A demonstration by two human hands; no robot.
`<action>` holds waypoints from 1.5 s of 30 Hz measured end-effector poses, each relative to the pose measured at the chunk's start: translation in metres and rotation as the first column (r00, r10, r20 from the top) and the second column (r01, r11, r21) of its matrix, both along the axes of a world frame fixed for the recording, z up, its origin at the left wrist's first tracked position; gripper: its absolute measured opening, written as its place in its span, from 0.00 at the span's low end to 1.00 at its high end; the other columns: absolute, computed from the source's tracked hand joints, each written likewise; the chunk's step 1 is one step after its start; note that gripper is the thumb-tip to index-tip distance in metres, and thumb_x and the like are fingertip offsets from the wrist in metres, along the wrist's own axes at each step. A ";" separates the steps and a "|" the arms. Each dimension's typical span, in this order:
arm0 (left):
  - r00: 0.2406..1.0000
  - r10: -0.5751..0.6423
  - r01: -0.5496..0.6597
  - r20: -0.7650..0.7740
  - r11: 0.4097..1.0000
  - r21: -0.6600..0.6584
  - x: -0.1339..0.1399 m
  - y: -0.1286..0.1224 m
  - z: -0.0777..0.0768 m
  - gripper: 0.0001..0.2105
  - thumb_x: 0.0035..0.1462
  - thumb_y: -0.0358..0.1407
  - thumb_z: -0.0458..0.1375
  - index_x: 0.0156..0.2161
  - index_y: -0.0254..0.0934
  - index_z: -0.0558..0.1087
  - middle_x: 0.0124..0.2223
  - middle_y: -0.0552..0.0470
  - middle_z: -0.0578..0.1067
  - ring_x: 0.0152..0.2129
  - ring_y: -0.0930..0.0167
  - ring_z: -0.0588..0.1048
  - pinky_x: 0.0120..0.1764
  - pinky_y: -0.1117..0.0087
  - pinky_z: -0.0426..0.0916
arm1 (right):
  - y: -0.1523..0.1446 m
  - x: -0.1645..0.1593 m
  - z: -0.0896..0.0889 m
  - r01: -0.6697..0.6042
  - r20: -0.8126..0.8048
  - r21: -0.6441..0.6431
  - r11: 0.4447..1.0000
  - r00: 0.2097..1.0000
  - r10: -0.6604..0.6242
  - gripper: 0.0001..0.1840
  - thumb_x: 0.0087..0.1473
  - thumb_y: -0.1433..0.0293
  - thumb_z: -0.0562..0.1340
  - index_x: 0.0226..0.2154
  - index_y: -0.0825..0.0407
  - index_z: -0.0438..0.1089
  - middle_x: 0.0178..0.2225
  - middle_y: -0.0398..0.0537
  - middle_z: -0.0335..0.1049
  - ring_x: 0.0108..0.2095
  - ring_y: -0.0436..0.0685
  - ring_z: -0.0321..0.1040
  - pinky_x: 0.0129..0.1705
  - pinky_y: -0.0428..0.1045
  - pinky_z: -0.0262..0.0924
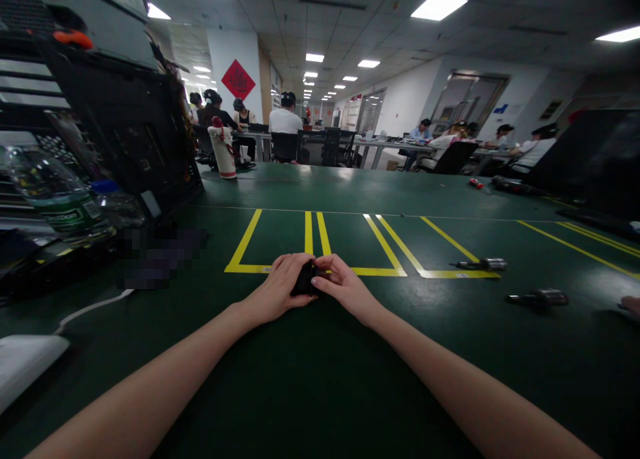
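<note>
A small black block-like object (302,283) is between my two hands, low over the green table near the yellow tape. My left hand (278,284) is wrapped over its left side, fingers on top and thumb below. At its right end, my right hand (345,284) has thumb and fingers closed in a pinch against it. The fingers cover much of the object, so I cannot make out its exact kind.
Yellow tape (380,272) marks rectangles on the green table (320,379). Two metal tools with thin tips, one (483,264) and another (545,298), lie right. Left are a computer case (135,132), a bottle (55,186) and a white power strip (30,359). Another person's fingers (633,304) show far right.
</note>
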State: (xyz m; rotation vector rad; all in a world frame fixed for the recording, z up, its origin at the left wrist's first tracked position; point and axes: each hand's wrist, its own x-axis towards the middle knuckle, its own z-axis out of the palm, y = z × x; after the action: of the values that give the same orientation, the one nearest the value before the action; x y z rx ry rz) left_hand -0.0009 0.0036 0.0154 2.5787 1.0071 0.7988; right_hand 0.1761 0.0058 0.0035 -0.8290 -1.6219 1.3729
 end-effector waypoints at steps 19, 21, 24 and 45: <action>1.000 0.008 -0.008 -0.020 1.000 -0.008 0.000 0.000 0.000 0.26 0.49 0.36 0.57 0.52 0.40 0.51 0.50 0.47 0.61 0.48 0.65 0.60 0.52 0.58 0.51 | 0.002 0.001 -0.002 0.016 0.007 -0.016 1.000 1.000 -0.016 0.16 0.46 0.67 0.60 0.40 0.49 0.60 0.41 0.46 0.61 0.42 0.53 0.62 0.45 0.53 0.58; 1.000 0.007 -0.007 -0.018 1.000 -0.003 0.000 0.001 -0.001 0.26 0.49 0.36 0.57 0.52 0.40 0.51 0.50 0.47 0.61 0.49 0.65 0.60 0.52 0.58 0.51 | 0.001 0.001 -0.002 -0.002 0.014 -0.033 0.999 1.000 0.003 0.16 0.46 0.67 0.60 0.40 0.49 0.60 0.41 0.46 0.61 0.43 0.54 0.62 0.46 0.53 0.57; 1.000 0.012 -0.012 -0.001 1.000 0.014 0.000 0.002 -0.004 0.27 0.49 0.35 0.57 0.52 0.40 0.51 0.50 0.48 0.62 0.48 0.64 0.60 0.52 0.58 0.51 | -0.001 0.002 0.000 -0.034 -0.028 -0.033 0.999 0.999 0.033 0.15 0.44 0.69 0.62 0.37 0.49 0.60 0.39 0.44 0.62 0.42 0.53 0.63 0.44 0.52 0.59; 1.000 0.010 -0.010 0.011 1.000 0.023 0.000 0.002 -0.004 0.27 0.48 0.36 0.58 0.52 0.41 0.51 0.49 0.48 0.62 0.48 0.64 0.60 0.51 0.57 0.53 | -0.001 0.000 0.000 -0.021 -0.053 -0.020 1.000 0.998 0.020 0.12 0.45 0.69 0.61 0.35 0.49 0.60 0.37 0.42 0.61 0.38 0.51 0.63 0.40 0.49 0.60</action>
State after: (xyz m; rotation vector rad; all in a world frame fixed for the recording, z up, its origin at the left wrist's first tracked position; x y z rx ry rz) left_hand -0.0012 0.0057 0.0110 2.5879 1.0140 0.8306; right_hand 0.1758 0.0048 0.0037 -0.7842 -1.5824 1.4160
